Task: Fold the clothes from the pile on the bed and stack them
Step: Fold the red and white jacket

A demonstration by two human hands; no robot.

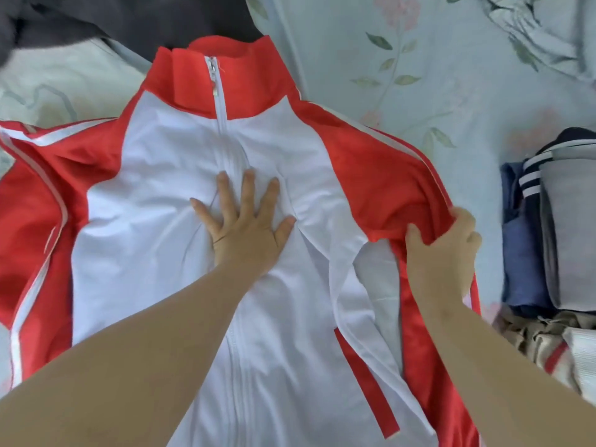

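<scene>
One jacket (154,240); one dark garment (135,21); two folded piles (564,240) (548,343); two hands (248,230) (442,256).

The bed (354,59), covered in a pale blue sheet printed with leaves and pink flowers, carries a red-and-white track jacket (154,221) spread front-up across the centre, collar toward 12 o'clock. A dark grey garment (129,21) lies bunched at 11 o'clock, touching the collar. At 3 o'clock sits a stack of folded clothes (561,227) in grey, navy and blue. Just beside it at 4 o'clock are folded beige and white pieces (548,343). Rumpled floral bedding (532,33) lies at 1 o'clock.
</scene>
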